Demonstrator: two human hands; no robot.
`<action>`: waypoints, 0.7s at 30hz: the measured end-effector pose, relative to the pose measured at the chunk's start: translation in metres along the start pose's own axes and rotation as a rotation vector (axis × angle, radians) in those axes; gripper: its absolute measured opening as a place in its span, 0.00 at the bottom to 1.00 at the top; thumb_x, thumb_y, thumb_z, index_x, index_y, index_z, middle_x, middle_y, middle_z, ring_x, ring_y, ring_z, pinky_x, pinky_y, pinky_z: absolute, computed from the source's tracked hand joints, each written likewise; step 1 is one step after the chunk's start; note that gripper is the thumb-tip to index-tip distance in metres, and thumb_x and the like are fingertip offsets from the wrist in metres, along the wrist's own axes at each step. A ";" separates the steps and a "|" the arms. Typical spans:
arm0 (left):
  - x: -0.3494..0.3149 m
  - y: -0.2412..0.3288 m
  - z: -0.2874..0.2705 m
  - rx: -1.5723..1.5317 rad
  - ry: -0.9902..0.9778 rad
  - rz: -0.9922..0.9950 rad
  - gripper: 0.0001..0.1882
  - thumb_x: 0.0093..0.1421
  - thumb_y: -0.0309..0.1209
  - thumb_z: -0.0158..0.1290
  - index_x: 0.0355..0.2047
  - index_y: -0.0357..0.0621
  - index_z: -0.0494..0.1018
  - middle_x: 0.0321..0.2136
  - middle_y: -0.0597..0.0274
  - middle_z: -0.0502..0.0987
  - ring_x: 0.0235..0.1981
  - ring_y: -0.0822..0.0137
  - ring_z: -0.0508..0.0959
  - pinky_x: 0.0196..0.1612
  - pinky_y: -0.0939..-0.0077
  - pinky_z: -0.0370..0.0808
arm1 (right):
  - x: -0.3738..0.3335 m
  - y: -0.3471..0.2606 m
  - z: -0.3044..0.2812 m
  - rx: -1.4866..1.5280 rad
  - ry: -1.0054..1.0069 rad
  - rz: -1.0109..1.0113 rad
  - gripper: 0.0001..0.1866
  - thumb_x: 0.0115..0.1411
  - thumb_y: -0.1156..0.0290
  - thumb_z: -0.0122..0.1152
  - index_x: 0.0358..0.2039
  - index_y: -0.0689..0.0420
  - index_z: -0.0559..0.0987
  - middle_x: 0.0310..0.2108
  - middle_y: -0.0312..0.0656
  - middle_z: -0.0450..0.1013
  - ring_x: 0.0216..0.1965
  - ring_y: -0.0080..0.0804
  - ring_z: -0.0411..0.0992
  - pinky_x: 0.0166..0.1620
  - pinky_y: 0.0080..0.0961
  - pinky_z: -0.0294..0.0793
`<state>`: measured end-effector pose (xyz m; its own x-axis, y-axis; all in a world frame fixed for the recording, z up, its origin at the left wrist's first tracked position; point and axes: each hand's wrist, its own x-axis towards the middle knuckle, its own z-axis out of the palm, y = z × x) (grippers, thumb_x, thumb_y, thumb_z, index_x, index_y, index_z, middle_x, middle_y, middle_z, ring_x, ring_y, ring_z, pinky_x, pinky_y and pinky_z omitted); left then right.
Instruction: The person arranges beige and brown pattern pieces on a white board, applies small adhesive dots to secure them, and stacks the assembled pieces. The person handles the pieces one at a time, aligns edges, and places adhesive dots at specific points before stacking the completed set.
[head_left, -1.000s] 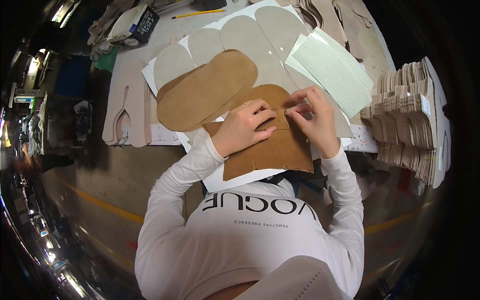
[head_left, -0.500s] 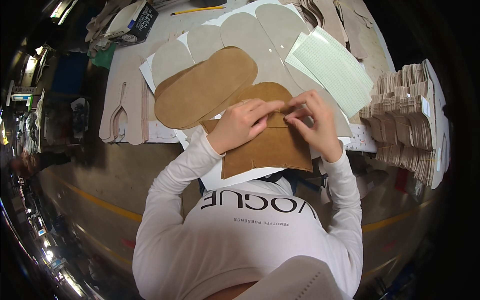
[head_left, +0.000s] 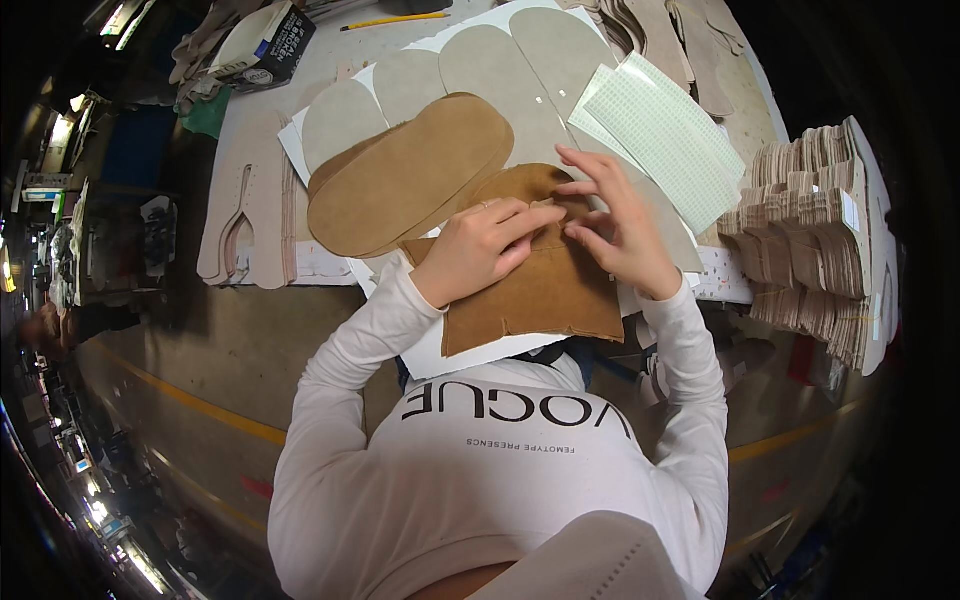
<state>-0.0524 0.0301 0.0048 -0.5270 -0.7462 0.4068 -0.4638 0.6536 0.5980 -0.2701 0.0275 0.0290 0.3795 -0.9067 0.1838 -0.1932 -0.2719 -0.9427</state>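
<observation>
A dim floor (head_left: 250, 350) spreads beneath and around everything, crossed by a yellow line (head_left: 200, 397), with cluttered, brightly lit spots strung along the room's left rim. Over it stands a pale counter (head_left: 365, 48), its near edge flecked with dark marks. At its right end rises a thick stack of beige cut pieces (head_left: 805, 240), layered in tiers. White sheeting bearing rounded grey shapes (head_left: 485, 75) covers much of the counter's middle. The brown piece (head_left: 535, 310) lies at the near edge, its notched lower part overhanging toward the person, white sheet material showing beneath. Just beyond it, tan sole-shaped pieces (head_left: 410, 180) overlap, and at the left lie beige forked pieces (head_left: 265, 180). Pale green sheets (head_left: 665, 140) rest right of centre. The left hand (head_left: 475, 250) lies on the brown piece; whether its grip pinches anything I cannot tell. The right hand (head_left: 635, 235) has its grip wide, thumb apart from raised fingers, over the brown piece's right side. Farther back are a dark box (head_left: 285, 55) and a yellow pencil (head_left: 395, 21).
</observation>
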 end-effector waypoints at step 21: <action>-0.003 0.000 0.005 -0.022 0.059 0.028 0.22 0.48 0.28 0.64 0.45 0.47 0.74 0.34 0.62 0.74 0.31 0.65 0.78 0.34 0.72 0.77 | 0.021 0.011 0.011 -0.175 -0.076 -0.038 0.41 0.50 0.95 0.52 0.64 0.49 0.65 0.61 0.43 0.56 0.55 0.37 0.71 0.47 0.25 0.82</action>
<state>-0.0544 0.0330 0.0004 -0.4964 -0.7341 0.4634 -0.4331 0.6721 0.6006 -0.2541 0.0094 0.0196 0.4551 -0.8698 0.1904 -0.3296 -0.3632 -0.8715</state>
